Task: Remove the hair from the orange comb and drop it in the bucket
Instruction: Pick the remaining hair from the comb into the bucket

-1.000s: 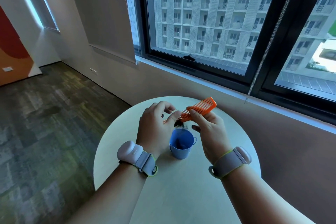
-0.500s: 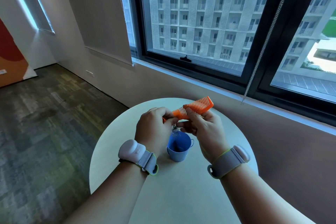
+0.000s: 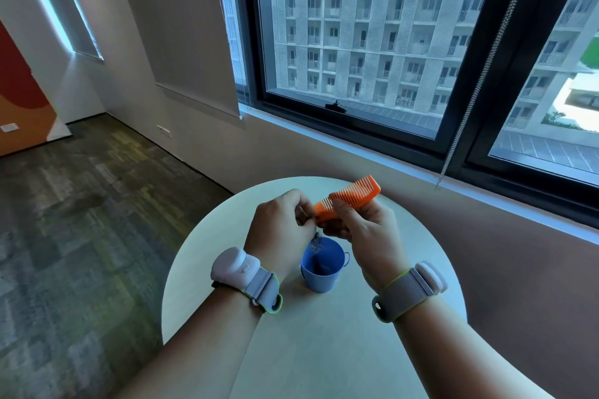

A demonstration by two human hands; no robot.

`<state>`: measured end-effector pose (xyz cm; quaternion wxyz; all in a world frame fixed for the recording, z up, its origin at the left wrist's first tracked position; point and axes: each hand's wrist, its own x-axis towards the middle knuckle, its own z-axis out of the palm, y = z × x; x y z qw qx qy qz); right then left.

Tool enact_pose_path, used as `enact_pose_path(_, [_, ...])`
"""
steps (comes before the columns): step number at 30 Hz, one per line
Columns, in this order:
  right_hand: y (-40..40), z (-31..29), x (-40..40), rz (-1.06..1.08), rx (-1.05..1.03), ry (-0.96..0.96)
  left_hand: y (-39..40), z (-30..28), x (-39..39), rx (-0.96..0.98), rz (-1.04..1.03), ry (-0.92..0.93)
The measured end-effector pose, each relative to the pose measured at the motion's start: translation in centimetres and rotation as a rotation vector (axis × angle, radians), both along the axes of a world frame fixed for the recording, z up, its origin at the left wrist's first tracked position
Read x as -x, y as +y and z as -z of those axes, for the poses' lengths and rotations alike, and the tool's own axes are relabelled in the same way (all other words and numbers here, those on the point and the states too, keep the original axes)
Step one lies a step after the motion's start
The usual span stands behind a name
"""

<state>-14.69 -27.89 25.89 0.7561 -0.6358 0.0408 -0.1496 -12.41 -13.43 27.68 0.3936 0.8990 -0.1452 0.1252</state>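
Gripping orange comb [image 3: 346,201], right hand [image 3: 366,233]; left hand [image 3: 278,233] pinching hair [image 3: 316,241] above bucket [image 3: 322,266].

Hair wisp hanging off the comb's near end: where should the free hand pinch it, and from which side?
Probably pinch the hair high up, right below the comb teeth, where the strands gather. Come in from the left, since the right hand holds the comb's middle and blocks that side. The left hand fingers are already there, and the bucket sits directly beneath for the drop.
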Motion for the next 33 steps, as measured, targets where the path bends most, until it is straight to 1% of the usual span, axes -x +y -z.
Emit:
enact_pose_path(11, [0.8, 0.1, -0.1, -0.004, 0.009, -0.006, 0.3, 0.7, -0.3, -0.114, -0.019, -0.082])
enact_pose_path(18, [1.7, 0.7, -0.6, -0.036, -0.001, 0.013, 1.7, 1.1, -0.8, -0.077, -0.038, -0.114])
enact_pose_path(27, [4.2, -0.3, -2.1, -0.106, 0.042, -0.011, 4.5, 0.9, -0.2, 0.009, -0.078, 0.015])
enact_pose_path(33, [7.0, -1.0, -3.0, -0.162, 0.127, -0.047, 7.0, 0.1, 0.2, 0.058, -0.178, -0.048])
